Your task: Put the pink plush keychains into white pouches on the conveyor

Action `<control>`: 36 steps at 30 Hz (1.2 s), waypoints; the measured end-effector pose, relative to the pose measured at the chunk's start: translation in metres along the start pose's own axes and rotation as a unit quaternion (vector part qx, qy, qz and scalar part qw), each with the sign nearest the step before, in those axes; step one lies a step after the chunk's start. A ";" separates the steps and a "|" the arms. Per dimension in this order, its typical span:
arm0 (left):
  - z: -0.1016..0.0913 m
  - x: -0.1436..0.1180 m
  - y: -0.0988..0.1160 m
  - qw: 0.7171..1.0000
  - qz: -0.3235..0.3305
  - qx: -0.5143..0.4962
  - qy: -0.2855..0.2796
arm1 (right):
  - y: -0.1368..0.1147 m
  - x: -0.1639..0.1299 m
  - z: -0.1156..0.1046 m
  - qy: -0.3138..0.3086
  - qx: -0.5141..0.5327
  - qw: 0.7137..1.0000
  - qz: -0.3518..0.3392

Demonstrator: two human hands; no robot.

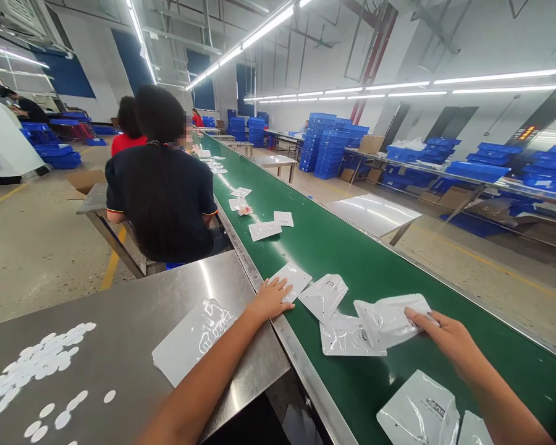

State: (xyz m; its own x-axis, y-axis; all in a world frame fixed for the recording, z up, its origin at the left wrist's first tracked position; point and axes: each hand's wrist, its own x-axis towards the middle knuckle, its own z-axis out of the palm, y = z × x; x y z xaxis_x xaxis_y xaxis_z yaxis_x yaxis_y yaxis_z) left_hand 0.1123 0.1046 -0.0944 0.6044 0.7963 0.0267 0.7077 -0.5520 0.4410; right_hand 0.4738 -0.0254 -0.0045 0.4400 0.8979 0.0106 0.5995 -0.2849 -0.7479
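A: Your right hand (449, 343) grips a pouch (389, 320) mid-belt (398, 259), fingers clamped on its end.
B: And your left hand (271, 298) lies flat, fingers spread, on another pouch (293, 278) at the belt's near edge.
A: Discs (32, 364) sit on the table's (134, 321) left.

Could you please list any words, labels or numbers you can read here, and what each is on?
Nothing can be read for certain.
Pouch nearest the camera: dark printed word, too blurred to read.
Pouch on the belt: small mark, too small.
Orange lit sign on the far right wall: blurred, unreadable.
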 end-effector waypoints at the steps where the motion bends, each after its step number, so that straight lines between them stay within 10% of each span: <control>1: 0.004 -0.001 0.003 1.000 0.005 0.014 0.010 | 0.005 0.009 0.000 -0.015 0.026 0.999 0.035; 4: 0.010 -0.005 0.011 0.998 0.023 0.043 0.038 | 0.020 0.034 0.002 -0.105 0.081 0.987 0.096; 7: 0.006 -0.011 0.018 0.996 0.037 0.055 0.061 | 0.026 0.045 0.007 -0.141 -0.076 0.983 0.086; 12: -0.017 -0.023 0.042 0.993 0.047 0.052 0.093 | -0.028 0.016 0.046 0.072 -0.291 0.924 -0.239; 15: -0.039 -0.032 0.062 0.992 0.069 0.050 0.090 | -0.082 -0.014 0.088 -0.065 -0.232 0.858 -0.454; 19: -0.073 -0.052 0.062 0.984 0.030 -0.136 0.113 | -0.133 -0.028 0.130 -0.189 -0.138 0.868 -0.438; 22: -0.088 -0.072 0.040 0.885 -0.017 -0.431 0.176 | -0.157 -0.023 0.152 -0.235 0.059 0.923 -0.298; 26: -0.083 -0.090 0.018 0.760 -0.055 -0.620 0.189 | -0.192 -0.022 0.196 -0.313 0.282 0.887 -0.190; 31: -0.082 -0.102 0.009 0.584 -0.272 -0.696 0.316 | -0.240 0.022 0.267 -0.447 0.203 0.855 -0.164; 36: -0.089 -0.123 -0.001 0.484 -0.375 -0.724 0.316 | -0.281 0.148 0.321 -0.325 0.133 0.934 -0.068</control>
State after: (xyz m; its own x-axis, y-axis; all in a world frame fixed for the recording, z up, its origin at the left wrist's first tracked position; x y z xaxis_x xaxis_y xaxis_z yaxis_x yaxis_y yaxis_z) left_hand 0.0047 0.0296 -0.0186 -0.1814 0.8073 -0.5616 -0.6353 0.3397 0.6936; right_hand 0.1559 0.2955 -0.0059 -0.1786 0.9581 -0.2238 0.3949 -0.1386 -0.9082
